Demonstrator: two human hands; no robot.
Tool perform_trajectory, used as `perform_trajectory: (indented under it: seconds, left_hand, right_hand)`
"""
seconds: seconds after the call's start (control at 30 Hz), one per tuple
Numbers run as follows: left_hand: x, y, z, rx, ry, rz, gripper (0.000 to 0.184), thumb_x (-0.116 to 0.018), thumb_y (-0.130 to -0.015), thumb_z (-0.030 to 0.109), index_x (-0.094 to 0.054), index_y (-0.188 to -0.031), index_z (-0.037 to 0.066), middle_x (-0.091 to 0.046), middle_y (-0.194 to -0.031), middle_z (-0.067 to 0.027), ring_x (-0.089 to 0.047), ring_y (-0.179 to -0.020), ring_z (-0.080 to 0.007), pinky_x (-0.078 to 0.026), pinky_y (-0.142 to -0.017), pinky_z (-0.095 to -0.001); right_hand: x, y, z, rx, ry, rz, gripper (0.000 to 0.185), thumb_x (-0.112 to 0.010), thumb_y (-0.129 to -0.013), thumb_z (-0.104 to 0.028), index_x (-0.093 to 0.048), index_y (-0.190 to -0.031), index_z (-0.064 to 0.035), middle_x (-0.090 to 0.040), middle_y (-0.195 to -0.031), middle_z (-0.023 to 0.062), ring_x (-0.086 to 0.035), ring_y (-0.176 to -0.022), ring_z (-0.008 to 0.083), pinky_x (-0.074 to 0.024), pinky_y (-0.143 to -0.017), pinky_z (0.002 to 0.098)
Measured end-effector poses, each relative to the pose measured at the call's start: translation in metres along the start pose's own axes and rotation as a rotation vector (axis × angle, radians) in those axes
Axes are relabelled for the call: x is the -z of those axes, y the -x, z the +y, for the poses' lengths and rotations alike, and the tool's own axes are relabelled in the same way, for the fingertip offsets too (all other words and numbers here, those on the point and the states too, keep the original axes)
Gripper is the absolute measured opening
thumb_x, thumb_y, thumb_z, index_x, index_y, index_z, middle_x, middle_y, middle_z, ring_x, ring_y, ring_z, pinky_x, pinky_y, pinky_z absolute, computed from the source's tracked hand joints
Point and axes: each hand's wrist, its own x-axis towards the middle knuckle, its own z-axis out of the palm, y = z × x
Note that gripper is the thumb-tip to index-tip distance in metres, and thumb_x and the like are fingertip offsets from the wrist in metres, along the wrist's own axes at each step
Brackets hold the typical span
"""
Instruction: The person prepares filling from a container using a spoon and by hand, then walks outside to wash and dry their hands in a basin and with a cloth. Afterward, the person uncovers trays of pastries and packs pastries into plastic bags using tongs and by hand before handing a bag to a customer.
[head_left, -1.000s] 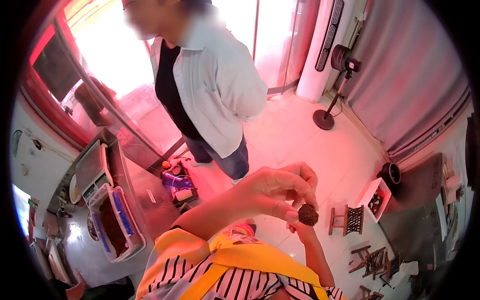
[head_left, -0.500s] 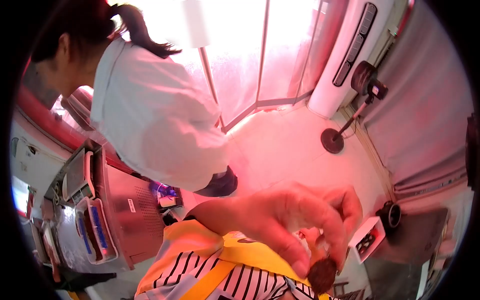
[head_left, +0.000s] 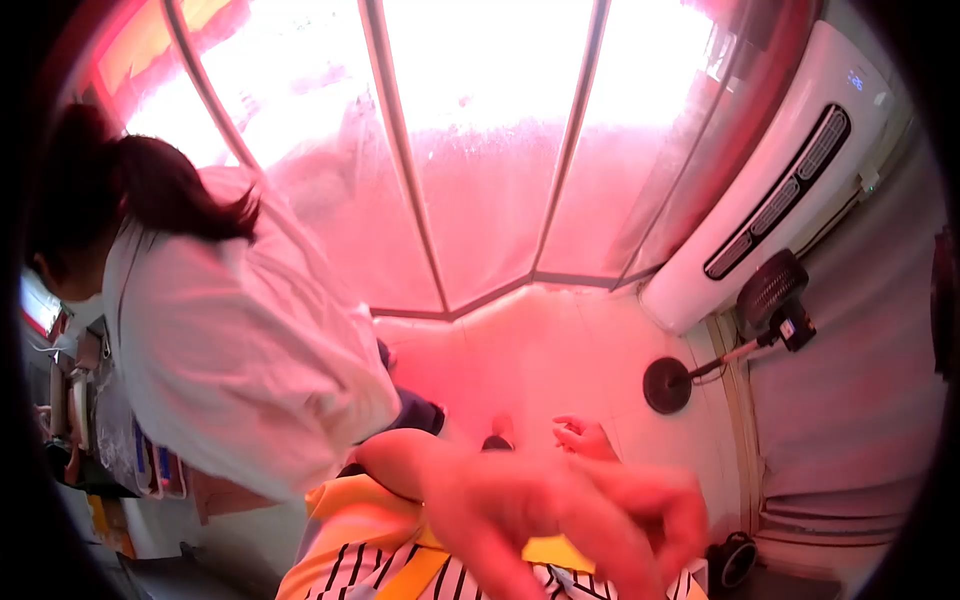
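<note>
My left hand [head_left: 570, 515] is close to the camera, in front of my yellow apron [head_left: 410, 572] and striped clothing. Its fingers are bent and somewhat blurred. A gap shows between the thumb and fingers, and I see nothing held there. Beyond it and lower down is a smaller hand [head_left: 585, 438], apparently my right hand, its fingers loosely bent and apart. The left hand hides the rest of that arm. Nothing shows in its fingers.
A co-worker in a white top [head_left: 230, 340] stands close on the left, facing away. Glazed door panels [head_left: 480, 200] stand ahead. To the right are a tall white air conditioner [head_left: 770, 190], a standing fan [head_left: 770, 295], a grey curtain [head_left: 850, 400] and a round black object [head_left: 735, 560].
The view has tilted up and turned. The co-worker appears further left and lower. My left hand sits lower, and the brown thing seen by its fingertips before no longer shows.
</note>
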Motion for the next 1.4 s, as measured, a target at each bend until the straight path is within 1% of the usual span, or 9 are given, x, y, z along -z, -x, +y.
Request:
perform_trajectory:
  seconds: [0.1, 0.23, 0.4, 0.67, 0.87, 1.1, 1.17, 1.27, 1.4]
  left_hand:
    - [0.068, 0.025, 0.004, 0.152, 0.054, 0.196, 0.047, -0.07, -0.079, 0.028, -0.059, -0.11, -0.005, -0.041, -0.105, -0.0062, -0.044, -0.087, -0.0129, -0.039, -0.077, -0.0258]
    - [0.148, 0.068, -0.012, 0.133, 0.237, 0.571, 0.043, -0.069, -0.079, 0.022, -0.058, -0.111, -0.005, -0.044, -0.104, -0.0061, -0.047, -0.086, -0.0114, -0.04, -0.075, -0.0246]
    - [0.201, 0.088, 0.01, 0.187, 0.119, 0.834, 0.037, -0.066, -0.081, 0.019, -0.059, -0.109, -0.005, -0.049, -0.094, -0.0042, -0.049, -0.082, -0.0098, -0.041, -0.073, -0.0241]
    - [0.284, 0.145, 0.028, -0.048, -0.195, 1.294, 0.027, -0.057, -0.087, 0.015, -0.058, -0.108, -0.002, -0.052, -0.084, -0.0011, -0.05, -0.078, -0.0076, -0.04, -0.067, -0.0223]
    - [0.33, 0.167, 0.042, -0.143, -0.378, 1.356, 0.042, -0.064, -0.082, 0.025, -0.056, -0.111, -0.005, -0.049, -0.087, -0.0033, -0.048, -0.079, -0.0123, -0.039, -0.069, -0.0237]
    - [0.442, 0.208, 0.092, 0.014, -0.329, 1.424, 0.032, -0.062, -0.081, 0.019, -0.057, -0.106, 0.0, -0.052, -0.083, -0.0002, -0.05, -0.075, -0.0075, -0.041, -0.067, -0.0213]
    - [0.489, 0.224, 0.109, 0.103, -0.356, 1.364, 0.026, -0.061, -0.082, 0.02, -0.06, -0.101, 0.002, -0.052, -0.088, 0.0003, -0.05, -0.073, -0.0063, -0.041, -0.064, -0.0215]
    - [0.53, 0.218, 0.172, 0.235, -0.437, 1.4, 0.027, -0.06, -0.082, 0.02, -0.06, -0.103, 0.002, -0.054, -0.088, -0.0003, -0.051, -0.074, -0.006, -0.042, -0.065, -0.0219]
    - [0.598, 0.274, 0.238, 0.085, -0.563, 1.371, 0.035, -0.061, -0.082, 0.02, -0.057, -0.113, 0.003, -0.056, -0.102, -0.0036, -0.054, -0.08, -0.0073, -0.045, -0.07, -0.0231]
  right_hand:
    - [0.028, -0.062, -0.065, 0.489, -0.355, -0.21, 0.012, -0.06, -0.078, -0.002, -0.06, -0.089, 0.0015, -0.054, -0.059, 0.0024, -0.05, -0.05, 0.0075, -0.0377, -0.043, 0.0189]
    - [0.029, -0.133, -0.131, 0.377, -0.373, -0.126, 0.015, -0.057, -0.078, 0.002, -0.049, -0.069, -0.0079, -0.039, -0.051, -0.0016, -0.039, -0.042, 0.0068, -0.0299, -0.036, 0.0185]
    - [0.018, -0.259, -0.17, 0.31, -0.056, -0.256, 0.004, -0.058, -0.08, -0.007, -0.055, -0.079, -0.0046, -0.049, -0.065, 0.003, -0.048, -0.058, 0.0111, -0.0374, -0.05, 0.0239]
    - [-0.109, -0.47, -0.26, 0.451, 0.241, -0.809, 0.025, -0.06, -0.084, -0.022, -0.065, -0.095, 0.0007, -0.065, -0.087, 0.0102, -0.062, -0.084, 0.0181, -0.0496, -0.071, 0.0325]
    - [-0.131, -0.607, -0.283, 0.494, 0.482, -1.176, 0.023, -0.063, -0.078, -0.008, -0.065, -0.098, 0.0033, -0.064, -0.106, 0.0124, -0.057, -0.1, 0.02, -0.0421, -0.091, 0.0318]
    - [-0.052, -0.766, -0.347, 0.552, 0.28, -0.686, 0.023, -0.061, -0.08, -0.005, -0.063, -0.1, 0.0049, -0.062, -0.109, 0.0128, -0.054, -0.102, 0.0192, -0.0421, -0.089, 0.0298]
    - [-0.001, -0.819, -0.364, 0.699, 0.306, -0.416, 0.024, -0.06, -0.084, -0.013, -0.063, -0.105, -0.0042, -0.061, -0.108, 0.0026, -0.055, -0.087, 0.0111, -0.0444, -0.066, 0.024]
    - [0.113, -0.891, -0.398, 0.953, 0.489, 0.072, 0.029, -0.06, -0.085, -0.022, -0.06, -0.11, -0.007, -0.062, -0.1, 0.0016, -0.056, -0.084, 0.013, -0.0452, -0.064, 0.0273]
    - [0.231, -0.902, -0.425, 0.887, 0.578, 0.556, 0.033, -0.062, -0.084, -0.023, -0.058, -0.112, -0.0069, -0.061, -0.102, 0.0029, -0.056, -0.084, 0.0137, -0.0457, -0.065, 0.0278]
